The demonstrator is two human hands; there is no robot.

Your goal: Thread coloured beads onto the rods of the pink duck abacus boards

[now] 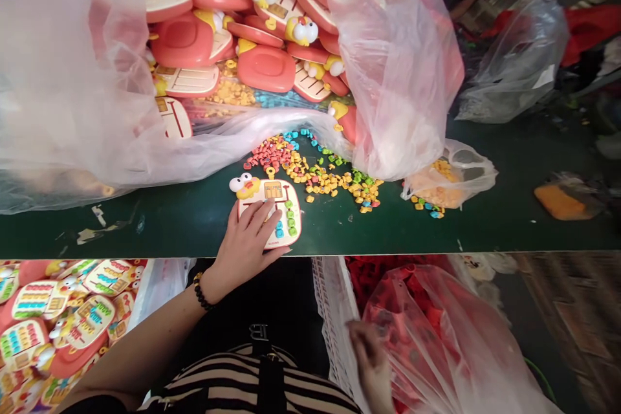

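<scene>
On the green table's front edge lies a cream toy board (284, 207) with a red rim, white bulging eyes and a yellow beak. Green and blue beads sit in its right-hand slots. My left hand (247, 239) lies over the board's lower left part, fingers spread and covering some slots. Below the table edge, my right hand (366, 349) is beside a clear bag of red parts (417, 330); its fingers are smeared by motion. Behind the board is a loose pile of small red, yellow, blue and green beads (315, 178).
A large plastic bag (392, 77) of similar toy boards (266, 68) fills the table's back. Right of the beads sits a small bag of yellow beads (446, 184). Finished-looking boards with colored beads (36, 301) fill a container at lower left. A white basket (330, 310) stands below the table.
</scene>
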